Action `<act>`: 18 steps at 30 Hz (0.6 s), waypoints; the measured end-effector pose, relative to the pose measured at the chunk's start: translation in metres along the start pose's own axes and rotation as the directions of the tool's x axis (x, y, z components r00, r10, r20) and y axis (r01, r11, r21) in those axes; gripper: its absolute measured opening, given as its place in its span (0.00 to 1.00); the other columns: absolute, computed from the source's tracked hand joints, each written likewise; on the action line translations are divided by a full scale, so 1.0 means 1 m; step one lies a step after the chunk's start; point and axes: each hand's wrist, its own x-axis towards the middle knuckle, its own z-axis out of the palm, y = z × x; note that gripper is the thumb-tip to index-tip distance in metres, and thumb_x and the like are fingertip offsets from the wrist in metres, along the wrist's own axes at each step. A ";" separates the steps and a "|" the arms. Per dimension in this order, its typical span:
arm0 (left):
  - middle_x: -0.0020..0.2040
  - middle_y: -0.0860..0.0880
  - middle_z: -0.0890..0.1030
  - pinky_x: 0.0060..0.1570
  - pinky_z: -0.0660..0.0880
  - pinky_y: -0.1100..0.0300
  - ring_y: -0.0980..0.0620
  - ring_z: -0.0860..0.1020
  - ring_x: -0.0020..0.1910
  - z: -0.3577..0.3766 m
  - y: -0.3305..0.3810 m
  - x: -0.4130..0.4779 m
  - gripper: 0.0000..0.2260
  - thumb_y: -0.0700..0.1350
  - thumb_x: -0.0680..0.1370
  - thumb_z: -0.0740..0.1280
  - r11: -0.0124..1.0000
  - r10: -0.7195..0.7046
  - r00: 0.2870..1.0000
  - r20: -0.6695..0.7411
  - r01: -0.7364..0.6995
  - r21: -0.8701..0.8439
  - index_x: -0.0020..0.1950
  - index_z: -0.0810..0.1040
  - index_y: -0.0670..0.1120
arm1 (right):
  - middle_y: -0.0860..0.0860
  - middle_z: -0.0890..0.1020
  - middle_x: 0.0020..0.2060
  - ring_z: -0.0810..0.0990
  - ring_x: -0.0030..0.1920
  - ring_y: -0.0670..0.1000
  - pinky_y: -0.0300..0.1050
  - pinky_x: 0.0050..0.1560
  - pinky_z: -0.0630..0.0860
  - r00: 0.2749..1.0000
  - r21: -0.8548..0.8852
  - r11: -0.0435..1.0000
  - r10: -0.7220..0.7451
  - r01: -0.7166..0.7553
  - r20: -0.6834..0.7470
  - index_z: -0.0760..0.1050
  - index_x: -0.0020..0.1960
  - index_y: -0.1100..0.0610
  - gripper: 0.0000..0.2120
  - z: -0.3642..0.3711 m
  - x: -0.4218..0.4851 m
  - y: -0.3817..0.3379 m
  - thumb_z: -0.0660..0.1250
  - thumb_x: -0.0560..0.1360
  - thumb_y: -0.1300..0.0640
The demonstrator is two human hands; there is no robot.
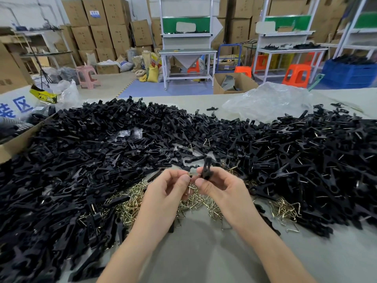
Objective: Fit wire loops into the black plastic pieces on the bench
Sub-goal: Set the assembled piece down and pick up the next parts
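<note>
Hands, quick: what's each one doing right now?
Left hand: pinching what looks like a wire loop.
Right hand: gripping a black plastic piece.

Plastic pieces (102, 150): plain black, left to right. Wire loops (130, 203), near centre: brassy gold. Bench (204, 252): pale grey-beige. Far: brown cardboard boxes (98, 27), green panel (185, 24). Orange stools (296, 75) and blue crate (346, 75) right, pink stool (87, 75) left.

Black plastic piece (207, 169) in right hand (218, 185), left hand (170, 187) perhaps on wire.
</note>
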 end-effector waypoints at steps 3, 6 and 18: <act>0.41 0.50 0.85 0.42 0.81 0.60 0.51 0.83 0.41 0.002 -0.002 0.000 0.04 0.43 0.81 0.67 0.998 -0.028 0.999 0.026 0.030 -0.061 0.49 0.82 0.46 | 0.47 0.88 0.47 0.86 0.48 0.43 0.34 0.49 0.79 1.000 0.007 1.000 -0.017 0.017 -0.014 0.82 0.55 0.55 0.10 0.000 0.000 0.000 0.74 0.76 0.63; 0.38 0.51 0.84 0.40 0.78 0.65 0.54 0.81 0.37 0.001 -0.004 0.001 0.04 0.42 0.81 0.67 0.995 -0.044 0.999 0.023 0.046 -0.086 0.50 0.81 0.46 | 0.46 0.88 0.45 0.85 0.45 0.41 0.33 0.46 0.78 0.998 0.003 0.999 -0.038 0.038 -0.048 0.82 0.53 0.52 0.09 0.000 0.000 -0.001 0.74 0.76 0.63; 0.38 0.43 0.82 0.43 0.77 0.60 0.56 0.79 0.37 0.003 0.001 -0.003 0.11 0.39 0.81 0.66 0.997 0.073 0.997 -0.005 -0.073 -0.024 0.51 0.83 0.55 | 0.47 0.87 0.42 0.83 0.43 0.42 0.37 0.46 0.80 1.000 0.033 0.999 -0.008 0.007 0.009 0.82 0.55 0.55 0.09 -0.001 0.000 -0.003 0.73 0.76 0.64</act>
